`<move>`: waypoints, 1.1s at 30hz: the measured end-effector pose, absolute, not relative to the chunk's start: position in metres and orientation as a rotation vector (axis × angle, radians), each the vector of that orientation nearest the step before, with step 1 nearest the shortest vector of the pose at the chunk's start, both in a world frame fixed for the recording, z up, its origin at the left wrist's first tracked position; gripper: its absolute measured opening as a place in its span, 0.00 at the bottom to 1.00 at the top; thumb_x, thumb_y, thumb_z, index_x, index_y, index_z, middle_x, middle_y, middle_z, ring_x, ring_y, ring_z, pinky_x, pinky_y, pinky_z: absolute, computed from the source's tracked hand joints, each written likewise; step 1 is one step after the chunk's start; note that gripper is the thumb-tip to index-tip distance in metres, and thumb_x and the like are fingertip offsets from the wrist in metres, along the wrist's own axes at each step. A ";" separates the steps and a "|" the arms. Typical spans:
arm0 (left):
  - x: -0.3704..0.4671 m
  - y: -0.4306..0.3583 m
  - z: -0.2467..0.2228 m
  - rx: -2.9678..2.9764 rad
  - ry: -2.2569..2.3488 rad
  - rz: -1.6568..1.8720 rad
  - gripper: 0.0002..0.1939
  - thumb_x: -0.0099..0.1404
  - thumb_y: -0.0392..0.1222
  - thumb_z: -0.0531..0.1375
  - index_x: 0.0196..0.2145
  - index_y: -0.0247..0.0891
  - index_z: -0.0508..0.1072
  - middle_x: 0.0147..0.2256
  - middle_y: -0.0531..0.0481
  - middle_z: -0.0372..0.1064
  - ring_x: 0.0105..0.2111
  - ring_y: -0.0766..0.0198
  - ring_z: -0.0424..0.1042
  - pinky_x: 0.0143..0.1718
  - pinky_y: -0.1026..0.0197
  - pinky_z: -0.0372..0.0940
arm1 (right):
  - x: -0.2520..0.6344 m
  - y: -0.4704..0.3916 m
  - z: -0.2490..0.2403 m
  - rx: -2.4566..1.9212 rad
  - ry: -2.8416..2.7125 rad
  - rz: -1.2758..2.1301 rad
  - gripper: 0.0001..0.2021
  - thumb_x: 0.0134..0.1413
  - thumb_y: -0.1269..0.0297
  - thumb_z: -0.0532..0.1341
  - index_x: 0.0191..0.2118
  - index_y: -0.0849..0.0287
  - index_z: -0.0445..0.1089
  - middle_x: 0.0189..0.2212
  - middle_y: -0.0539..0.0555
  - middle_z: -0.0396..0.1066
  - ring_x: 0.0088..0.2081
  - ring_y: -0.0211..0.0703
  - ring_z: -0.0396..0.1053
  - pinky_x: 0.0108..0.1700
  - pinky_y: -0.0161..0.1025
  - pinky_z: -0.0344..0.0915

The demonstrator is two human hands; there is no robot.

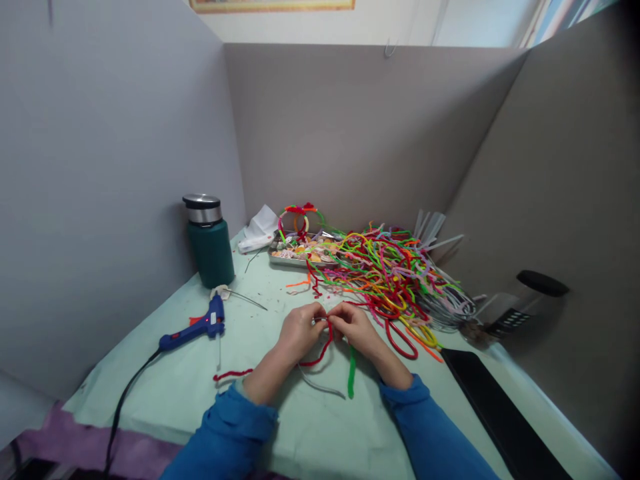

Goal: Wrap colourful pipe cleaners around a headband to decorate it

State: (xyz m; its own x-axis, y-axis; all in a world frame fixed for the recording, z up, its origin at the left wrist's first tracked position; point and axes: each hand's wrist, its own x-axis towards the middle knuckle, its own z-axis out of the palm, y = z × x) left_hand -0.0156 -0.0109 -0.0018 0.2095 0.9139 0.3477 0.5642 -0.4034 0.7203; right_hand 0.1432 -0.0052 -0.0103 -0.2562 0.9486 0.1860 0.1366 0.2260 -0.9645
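My left hand (301, 330) and my right hand (356, 327) meet over the middle of the table, fingertips pinched together. Between them they grip a red pipe cleaner (327, 347), which curves down under my left wrist; a red length also shows left of that wrist. A thin grey wire (323, 388) trails below my left hand, and its upper end is hidden. Below my right palm hangs or lies a green pipe cleaner (351, 375); whether my fingers hold it I cannot tell.
A blue glue gun (195, 329) with a black cord lies left, before a green bottle (213, 253). Behind my hands stand a metal tray (287, 261) of small pieces and a heap of coloured pipe cleaners (385, 267). A black slab (493, 400) and a clear jar (505, 313) are right.
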 end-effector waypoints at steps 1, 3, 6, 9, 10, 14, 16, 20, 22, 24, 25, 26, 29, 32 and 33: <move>-0.016 -0.010 -0.002 2.058 1.362 1.061 0.03 0.54 0.37 0.59 0.28 0.41 0.73 0.27 0.52 0.71 0.29 0.64 0.67 0.33 0.66 0.57 | 0.144 -0.005 -0.010 -1.036 -1.601 1.153 0.03 0.46 0.66 0.58 0.28 0.60 0.65 0.17 0.45 0.63 0.18 0.34 0.60 0.21 0.31 0.56; -0.016 -0.009 -0.004 2.043 1.347 1.067 0.04 0.54 0.38 0.59 0.28 0.41 0.74 0.27 0.52 0.72 0.29 0.65 0.67 0.32 0.66 0.57 | 0.145 -0.006 -0.008 -1.027 -1.600 1.172 0.03 0.46 0.66 0.58 0.28 0.60 0.66 0.17 0.45 0.63 0.18 0.33 0.60 0.21 0.31 0.56; -0.016 -0.007 -0.005 1.950 1.335 1.078 0.05 0.55 0.40 0.59 0.27 0.40 0.75 0.26 0.52 0.72 0.27 0.65 0.67 0.30 0.67 0.57 | 0.146 -0.006 -0.007 -1.027 -1.600 1.194 0.04 0.47 0.65 0.59 0.28 0.60 0.66 0.17 0.45 0.63 0.18 0.33 0.60 0.21 0.31 0.56; -0.016 -0.005 -0.005 1.847 1.351 1.056 0.07 0.54 0.42 0.59 0.26 0.38 0.76 0.25 0.51 0.72 0.25 0.66 0.67 0.28 0.67 0.57 | 0.144 -0.008 -0.005 -1.043 -1.603 1.189 0.05 0.47 0.64 0.60 0.28 0.60 0.66 0.16 0.45 0.62 0.17 0.33 0.60 0.20 0.31 0.55; -0.016 -0.004 -0.004 1.817 1.361 1.046 0.08 0.54 0.43 0.59 0.26 0.37 0.76 0.25 0.51 0.72 0.25 0.66 0.67 0.28 0.67 0.57 | 0.144 -0.008 -0.004 -1.045 -1.610 1.179 0.05 0.48 0.64 0.60 0.28 0.60 0.66 0.16 0.45 0.63 0.18 0.33 0.60 0.21 0.31 0.56; -0.017 0.000 -0.006 1.685 1.383 1.012 0.11 0.51 0.45 0.60 0.26 0.34 0.76 0.24 0.50 0.71 0.26 0.65 0.66 0.27 0.66 0.57 | 0.142 -0.010 -0.003 -1.027 -1.658 1.098 0.04 0.48 0.66 0.58 0.27 0.60 0.66 0.17 0.46 0.63 0.19 0.33 0.60 0.22 0.31 0.55; -0.018 0.001 -0.007 1.630 1.358 0.947 0.14 0.51 0.47 0.60 0.27 0.32 0.76 0.23 0.50 0.69 0.24 0.66 0.64 0.25 0.66 0.56 | 0.143 -0.010 -0.004 -1.019 -1.688 1.054 0.04 0.49 0.67 0.58 0.28 0.60 0.67 0.17 0.46 0.62 0.20 0.33 0.59 0.22 0.31 0.55; -0.021 0.001 -0.007 1.595 1.331 0.842 0.18 0.51 0.52 0.59 0.26 0.31 0.75 0.19 0.53 0.63 0.20 0.69 0.58 0.22 0.67 0.51 | 0.147 -0.009 -0.008 -1.029 -1.763 0.957 0.04 0.50 0.70 0.56 0.29 0.60 0.68 0.19 0.46 0.62 0.20 0.34 0.59 0.22 0.31 0.54; -0.021 0.001 -0.006 1.602 1.320 0.842 0.19 0.51 0.53 0.59 0.26 0.31 0.75 0.19 0.53 0.62 0.20 0.70 0.57 0.22 0.67 0.50 | 0.149 -0.009 -0.007 -1.018 -1.803 0.852 0.04 0.50 0.70 0.57 0.30 0.60 0.69 0.22 0.48 0.65 0.23 0.35 0.61 0.25 0.32 0.56; -0.021 0.000 -0.004 1.635 1.310 0.844 0.18 0.50 0.52 0.59 0.25 0.31 0.74 0.19 0.53 0.62 0.21 0.69 0.57 0.23 0.66 0.51 | 0.150 -0.009 -0.003 -0.965 -1.831 0.752 0.06 0.50 0.69 0.60 0.35 0.59 0.71 0.29 0.51 0.68 0.28 0.37 0.63 0.29 0.33 0.60; -0.020 -0.001 -0.003 1.660 1.305 0.839 0.18 0.50 0.52 0.58 0.24 0.31 0.74 0.19 0.53 0.62 0.21 0.69 0.58 0.23 0.66 0.52 | 0.150 -0.010 -0.001 -0.926 -1.844 0.716 0.08 0.49 0.68 0.61 0.39 0.58 0.71 0.33 0.52 0.68 0.30 0.37 0.64 0.32 0.35 0.61; -0.020 -0.002 -0.002 1.684 1.300 0.829 0.17 0.50 0.51 0.58 0.24 0.31 0.74 0.19 0.53 0.63 0.22 0.68 0.58 0.24 0.66 0.53 | 0.150 -0.010 0.002 -0.881 -1.863 0.691 0.11 0.49 0.67 0.62 0.41 0.57 0.71 0.36 0.53 0.68 0.32 0.39 0.65 0.35 0.36 0.62; -0.018 -0.004 -0.001 1.740 1.300 0.793 0.15 0.49 0.48 0.58 0.24 0.31 0.74 0.19 0.53 0.63 0.23 0.68 0.59 0.24 0.66 0.53 | 0.147 -0.012 0.007 -0.774 -1.939 0.651 0.07 0.50 0.68 0.63 0.38 0.57 0.72 0.36 0.54 0.68 0.37 0.41 0.66 0.41 0.38 0.62; -0.017 -0.004 -0.003 1.745 1.284 0.798 0.16 0.50 0.50 0.57 0.22 0.31 0.72 0.18 0.54 0.59 0.22 0.69 0.56 0.22 0.67 0.50 | 0.145 -0.013 0.007 -0.796 -1.934 0.617 0.04 0.52 0.69 0.60 0.29 0.58 0.71 0.30 0.52 0.68 0.35 0.41 0.66 0.39 0.38 0.61; -0.017 -0.004 -0.004 1.737 1.261 0.806 0.17 0.51 0.50 0.57 0.21 0.31 0.71 0.18 0.55 0.58 0.21 0.70 0.55 0.21 0.67 0.49 | 0.144 -0.013 0.006 -0.829 -1.904 0.613 0.05 0.53 0.69 0.59 0.28 0.58 0.71 0.28 0.52 0.68 0.33 0.40 0.66 0.37 0.37 0.61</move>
State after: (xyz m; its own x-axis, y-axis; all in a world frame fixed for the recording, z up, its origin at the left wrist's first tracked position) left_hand -0.0170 -0.0041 -0.0042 0.2921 0.9559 0.0290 0.4284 -0.1579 0.8897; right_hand 0.1440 -0.0130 0.0057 -0.3316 0.7598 0.5593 0.2908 0.6463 -0.7055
